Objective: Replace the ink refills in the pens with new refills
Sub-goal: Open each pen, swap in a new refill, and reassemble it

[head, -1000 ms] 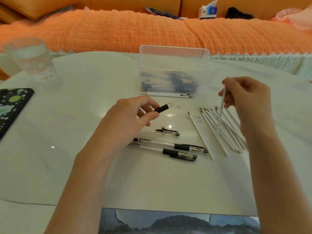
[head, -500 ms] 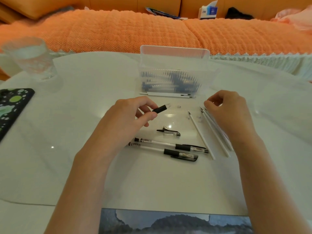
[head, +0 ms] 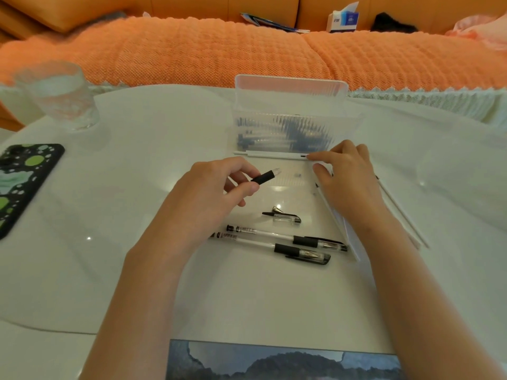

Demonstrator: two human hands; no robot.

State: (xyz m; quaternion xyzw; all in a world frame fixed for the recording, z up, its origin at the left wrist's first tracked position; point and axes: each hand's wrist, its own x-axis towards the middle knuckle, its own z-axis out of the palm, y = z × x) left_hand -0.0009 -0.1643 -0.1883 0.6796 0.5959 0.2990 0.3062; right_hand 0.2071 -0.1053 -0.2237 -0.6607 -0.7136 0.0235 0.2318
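Observation:
My left hand [head: 208, 193] grips a pen barrel [head: 264, 177] by its black grip section; the open front end points right. My right hand [head: 345, 176] reaches over the table, its index fingertip touching the right end of a white refill [head: 274, 154] that lies in front of the clear refill box [head: 290, 127]. Two capped pens [head: 285, 241] lie side by side below my hands. A loose pen cap [head: 284, 216] with a small metal tip beside it lies above them. Several white refills [head: 400, 212] lie in a row, partly hidden under my right forearm.
A glass of water [head: 57, 94] stands at the back left. A phone in a black, green-spotted case [head: 24, 179] lies at the left edge. A dark picture [head: 282, 360] lies at the near edge. An orange sofa [head: 247, 50] runs behind the table.
My right hand lowered the refill it held onto the row, then moved forward and left to the refill in front of the box. My left hand has kept still with the barrel.

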